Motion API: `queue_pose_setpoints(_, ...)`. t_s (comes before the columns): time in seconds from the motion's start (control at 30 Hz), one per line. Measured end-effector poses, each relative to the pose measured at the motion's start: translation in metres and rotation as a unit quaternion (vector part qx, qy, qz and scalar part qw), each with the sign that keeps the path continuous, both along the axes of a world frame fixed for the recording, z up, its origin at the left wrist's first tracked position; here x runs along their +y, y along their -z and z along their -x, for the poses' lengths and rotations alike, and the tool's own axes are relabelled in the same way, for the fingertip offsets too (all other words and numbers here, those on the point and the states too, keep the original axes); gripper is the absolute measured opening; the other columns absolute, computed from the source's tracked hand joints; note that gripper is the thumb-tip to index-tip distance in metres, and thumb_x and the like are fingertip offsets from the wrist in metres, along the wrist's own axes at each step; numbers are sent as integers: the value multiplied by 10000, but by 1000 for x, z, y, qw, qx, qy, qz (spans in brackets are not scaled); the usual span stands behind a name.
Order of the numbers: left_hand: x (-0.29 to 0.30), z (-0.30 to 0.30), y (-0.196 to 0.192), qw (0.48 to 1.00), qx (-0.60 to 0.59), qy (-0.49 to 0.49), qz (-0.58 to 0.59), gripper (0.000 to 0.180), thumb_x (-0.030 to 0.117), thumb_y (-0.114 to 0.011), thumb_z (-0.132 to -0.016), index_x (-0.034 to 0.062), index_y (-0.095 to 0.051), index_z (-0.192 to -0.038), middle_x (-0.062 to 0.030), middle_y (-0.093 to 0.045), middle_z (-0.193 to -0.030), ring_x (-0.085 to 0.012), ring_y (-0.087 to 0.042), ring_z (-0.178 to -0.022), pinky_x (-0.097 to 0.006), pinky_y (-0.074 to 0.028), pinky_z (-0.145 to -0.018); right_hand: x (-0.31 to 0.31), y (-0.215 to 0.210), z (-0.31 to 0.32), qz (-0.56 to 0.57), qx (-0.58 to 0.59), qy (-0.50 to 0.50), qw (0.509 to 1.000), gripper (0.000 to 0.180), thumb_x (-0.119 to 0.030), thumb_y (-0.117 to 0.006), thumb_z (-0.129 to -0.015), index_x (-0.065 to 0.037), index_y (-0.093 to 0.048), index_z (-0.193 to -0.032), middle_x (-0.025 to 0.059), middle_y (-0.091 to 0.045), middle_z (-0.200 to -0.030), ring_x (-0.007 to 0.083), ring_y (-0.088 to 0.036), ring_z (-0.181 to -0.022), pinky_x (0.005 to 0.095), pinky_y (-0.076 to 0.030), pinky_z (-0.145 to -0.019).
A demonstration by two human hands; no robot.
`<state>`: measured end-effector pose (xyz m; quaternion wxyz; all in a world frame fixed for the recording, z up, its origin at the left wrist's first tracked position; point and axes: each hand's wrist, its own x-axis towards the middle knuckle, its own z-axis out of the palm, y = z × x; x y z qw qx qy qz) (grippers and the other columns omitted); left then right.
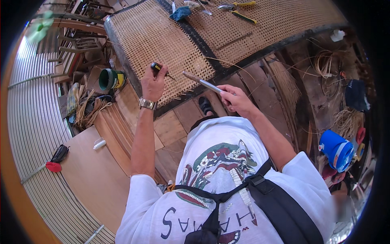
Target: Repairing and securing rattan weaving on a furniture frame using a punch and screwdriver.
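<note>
Head view, one moment, catalogued.

Item 1: woven cane panel (pixel 162 36), tan open-mesh weave in a dark frame, crossed by a dark band (pixel 195 38). It filled the picture from 11 to 1 o'clock, its near edge running toward centre. Loose cane strands stuck out at the near edge, between the two hands.

Item 2: left hand (pixel 153 83), at about 11 o'clock from centre, closed around a small tool with a black-and-yellow handle (pixel 156 66); its thin point rested on the weave near the frame edge. A metal wristwatch (pixel 147 103) sat on that wrist.

Item 3: right hand (pixel 235 99), just right of centre at 12 o'clock, closed around a slim metal rod (pixel 203 83) with a wooden end, which angled up-left toward the panel's near corner.

Item 4: tools on the panel's far part, at 12 o'clock: a blue cloth (pixel 180 13) and yellow-handled pliers (pixel 239 5).

Item 5: green tin (pixel 110 79) at 10 o'clock, lying on its side beside the panel, with dry cane offcuts (pixel 87 110) just below it.

Item 6: blue cup-shaped container (pixel 337 149) at 3 o'clock, near coils of cane (pixel 329 63) at 2 o'clock.

Item 7: wooden plank floor (pixel 170 128) under the panel's near edge; a dark sandal (pixel 206 106) showed on it at centre.

Item 8: white printed shirt (pixel 219 162) with black shoulder strap (pixel 280 207), at 6 o'clock.
</note>
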<state>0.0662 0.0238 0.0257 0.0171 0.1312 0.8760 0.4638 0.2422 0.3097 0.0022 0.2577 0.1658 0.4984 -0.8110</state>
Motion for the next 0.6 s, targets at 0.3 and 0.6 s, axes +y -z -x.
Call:
queue_pose_setpoints(0.3, 24, -7, -12, 988, 55, 34, 141, 251, 279, -715, -959, 46, -632, -999, -127, -673, -712, -261, -634, -595, -373, -502, -583, -18, -2, 15, 28, -6, 104, 994, 325, -186, -547, -1034, -19, -573, -1312, -32, -528, -717, 39, -434, -517, 211, -349, -437)
queue_pose_setpoints(0.6, 10, 9, 8, 988, 29, 45, 144, 311, 322, -708, -958, 29, -619, -1009, -153, -684, -777, -297, -663, -675, -412, -503, -629, -19, 0, 22, 19, -18, 120, 992, 309, -193, -553, -1039, -42, -573, -1308, -41, -517, -741, 28, -396, -508, 188, -309, -444)
